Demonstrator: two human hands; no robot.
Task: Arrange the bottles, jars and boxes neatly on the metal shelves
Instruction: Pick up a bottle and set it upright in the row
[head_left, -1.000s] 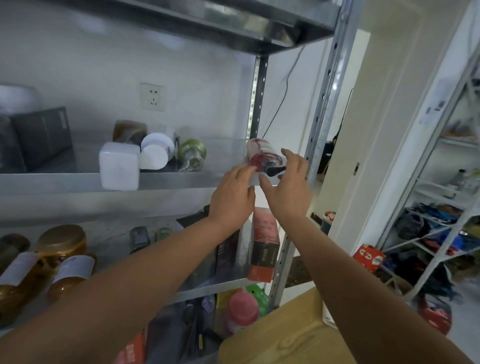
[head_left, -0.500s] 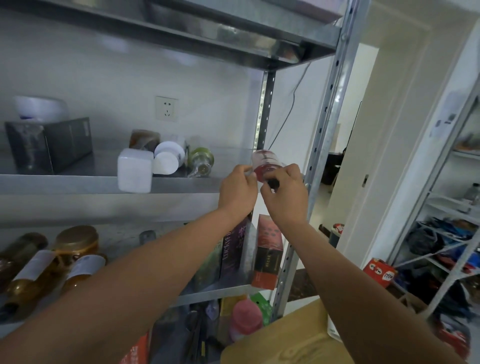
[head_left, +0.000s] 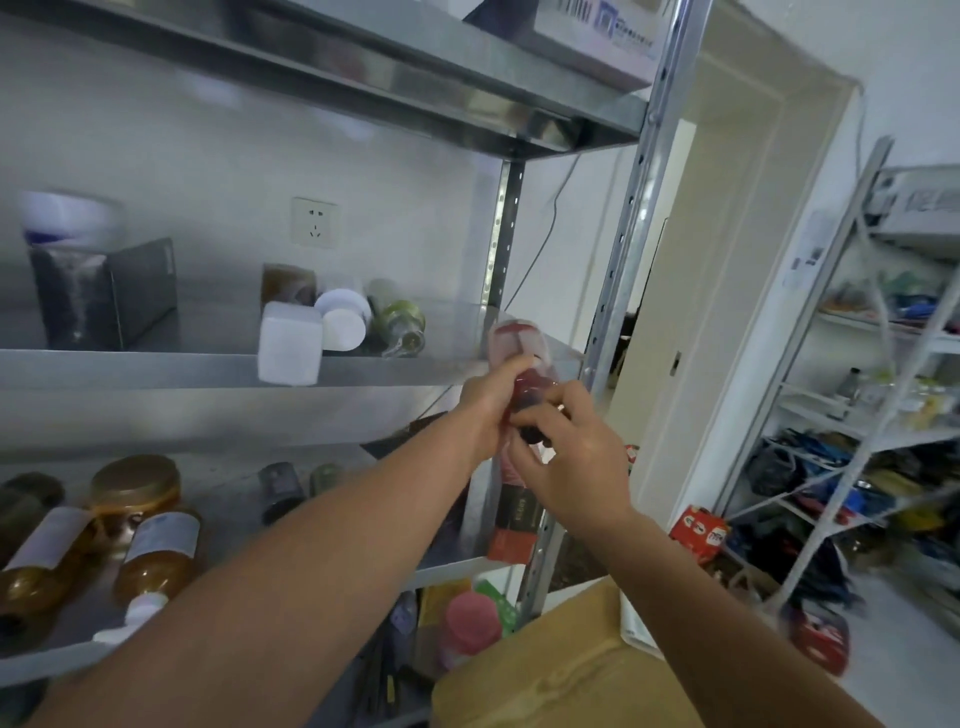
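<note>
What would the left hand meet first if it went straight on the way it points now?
The left hand grips the red bottle, so that comes first; beyond it probably the middle shelf near the right upright, though depth is unclear.

Soft, even daylight fills the room, brightest around the doorway (head_left: 727, 260) at two o'clock, with a pale sheen on the metal shelf (head_left: 415, 88) overhead at twelve. Motion blur softens everything, and the wide lens bows uprights near the edges.
</note>
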